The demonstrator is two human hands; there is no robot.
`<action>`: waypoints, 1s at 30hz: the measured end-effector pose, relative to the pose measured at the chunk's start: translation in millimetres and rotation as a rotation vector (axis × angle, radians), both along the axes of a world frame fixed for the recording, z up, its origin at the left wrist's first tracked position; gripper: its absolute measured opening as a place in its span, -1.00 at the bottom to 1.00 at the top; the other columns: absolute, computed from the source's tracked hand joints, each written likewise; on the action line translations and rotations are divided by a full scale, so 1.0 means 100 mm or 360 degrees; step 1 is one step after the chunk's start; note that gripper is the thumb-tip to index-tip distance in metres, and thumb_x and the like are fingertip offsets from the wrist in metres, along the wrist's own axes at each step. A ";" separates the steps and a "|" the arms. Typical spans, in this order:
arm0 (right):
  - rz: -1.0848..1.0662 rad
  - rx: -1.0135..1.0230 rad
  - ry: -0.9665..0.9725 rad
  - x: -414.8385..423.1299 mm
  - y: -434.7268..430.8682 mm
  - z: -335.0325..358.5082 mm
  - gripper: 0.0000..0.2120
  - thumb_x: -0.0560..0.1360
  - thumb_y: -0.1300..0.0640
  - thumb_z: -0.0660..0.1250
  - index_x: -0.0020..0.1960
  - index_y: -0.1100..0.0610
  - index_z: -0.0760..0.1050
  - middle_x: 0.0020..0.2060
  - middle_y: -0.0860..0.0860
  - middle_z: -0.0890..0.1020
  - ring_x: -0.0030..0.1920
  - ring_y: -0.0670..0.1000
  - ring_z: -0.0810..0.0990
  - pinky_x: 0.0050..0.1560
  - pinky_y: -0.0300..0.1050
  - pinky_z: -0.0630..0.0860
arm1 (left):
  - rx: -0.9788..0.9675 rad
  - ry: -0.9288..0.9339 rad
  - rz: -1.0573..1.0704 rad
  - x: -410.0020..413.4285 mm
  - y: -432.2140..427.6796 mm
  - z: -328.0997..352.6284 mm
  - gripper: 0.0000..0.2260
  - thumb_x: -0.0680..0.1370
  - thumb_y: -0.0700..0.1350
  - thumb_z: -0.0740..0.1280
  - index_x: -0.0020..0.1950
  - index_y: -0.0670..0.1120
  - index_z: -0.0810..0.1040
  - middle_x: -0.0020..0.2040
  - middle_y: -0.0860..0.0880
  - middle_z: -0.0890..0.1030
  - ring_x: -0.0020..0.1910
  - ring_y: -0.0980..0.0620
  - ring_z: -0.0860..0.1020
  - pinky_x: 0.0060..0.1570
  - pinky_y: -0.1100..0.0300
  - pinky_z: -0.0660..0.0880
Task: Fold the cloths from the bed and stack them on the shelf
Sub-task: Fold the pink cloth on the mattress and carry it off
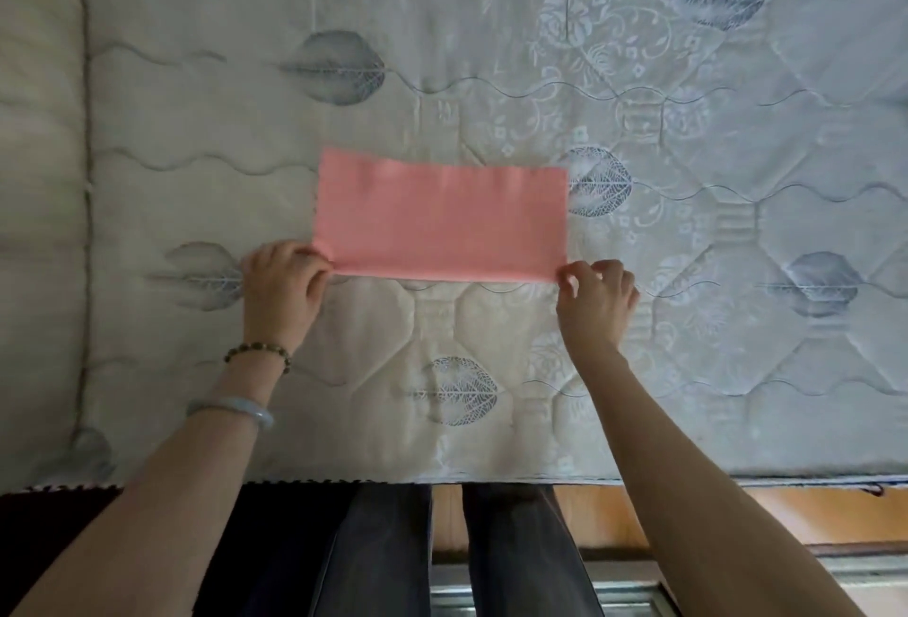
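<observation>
A pink cloth [442,218] lies flat on the bed [688,321] as a wide rectangle, its near edge towards me. My left hand [282,289] pinches the near left corner of the cloth. My right hand [597,304] pinches the near right corner between thumb and fingers. Both arms reach over the bed's near edge. No shelf is in view.
The quilted mattress with a grey leaf pattern fills most of the view. A beige padded surface [39,174] runs along its left side. My legs [442,552] stand at the bed's near edge, over a wooden floor [737,518].
</observation>
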State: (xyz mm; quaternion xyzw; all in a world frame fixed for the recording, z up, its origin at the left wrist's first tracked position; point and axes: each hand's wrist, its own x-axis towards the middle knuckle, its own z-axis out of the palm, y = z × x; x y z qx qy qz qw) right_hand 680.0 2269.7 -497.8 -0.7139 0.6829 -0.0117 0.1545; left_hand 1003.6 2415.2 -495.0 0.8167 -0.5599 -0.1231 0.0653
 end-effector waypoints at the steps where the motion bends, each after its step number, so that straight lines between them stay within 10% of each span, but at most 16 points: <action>1: 0.0007 0.0002 0.0005 -0.01 0.03 0.00 -0.93 0.35 0.25 0.46 -0.18 0.13 0.66 -0.13 0.19 0.57 -0.10 0.28 0.53 -0.03 0.13 0.41 | 0.0009 0.0001 0.0001 -0.01 0.02 0.01 -0.91 0.43 -0.11 0.31 -0.17 -0.05 0.61 -0.07 -0.10 0.59 -0.08 -0.18 0.48 -0.02 -0.05 0.35; 10: 0.0399 -0.0048 -0.0183 0.31 -0.15 0.19 -0.62 0.52 0.16 0.13 0.30 0.24 0.44 0.37 0.35 0.35 0.38 0.36 0.31 0.35 0.24 0.27 | -0.0012 0.0280 -0.0054 -0.34 -0.38 0.20 -0.51 0.57 0.00 0.18 0.42 -0.25 0.30 0.44 -0.25 0.30 0.46 -0.18 0.23 0.44 -0.06 0.16; 14: 0.0732 0.0070 -0.0124 0.63 -0.32 0.06 -0.47 0.61 -0.01 -0.01 0.53 0.16 0.08 0.50 0.28 0.13 0.51 0.27 0.07 0.49 0.20 0.06 | 0.0235 0.0164 -0.0208 -0.57 -0.77 0.03 -0.38 0.59 0.25 -0.02 0.57 0.02 -0.07 0.57 -0.14 -0.05 0.55 -0.11 -0.09 0.49 -0.14 -0.13; 19: 0.0861 0.0212 0.0144 0.57 -0.29 -0.25 -0.42 0.60 -0.20 -0.03 0.53 0.05 0.11 0.50 0.23 0.17 0.51 0.25 0.11 0.44 0.30 0.11 | 0.0475 0.0012 -0.0113 -0.73 -0.90 -0.23 -0.29 0.50 0.41 -0.06 0.55 0.13 -0.14 0.58 -0.09 -0.09 0.54 -0.18 -0.11 0.37 -0.41 -0.15; 24: 0.0490 0.0263 -0.0043 0.62 -0.25 -0.13 -0.47 0.59 -0.12 0.12 0.51 0.00 0.17 0.52 0.26 0.07 0.51 0.28 0.02 0.47 0.20 -0.02 | 0.0407 0.0083 -0.0031 -0.90 -0.99 -0.12 -0.25 0.46 0.45 -0.07 0.53 0.14 -0.21 0.54 -0.04 -0.22 0.54 -0.17 -0.14 0.36 -0.42 -0.17; 30: -0.0268 0.0313 -0.0396 0.64 -0.35 0.11 -0.35 0.39 0.10 0.39 0.40 0.26 0.25 0.23 0.25 0.40 0.18 0.25 0.39 0.22 0.10 0.31 | 0.0534 0.0057 -0.0277 -1.25 -1.09 -0.20 -0.20 0.42 0.51 -0.05 0.56 0.15 -0.08 0.58 -0.05 -0.11 0.54 -0.14 -0.16 0.35 -0.45 -0.14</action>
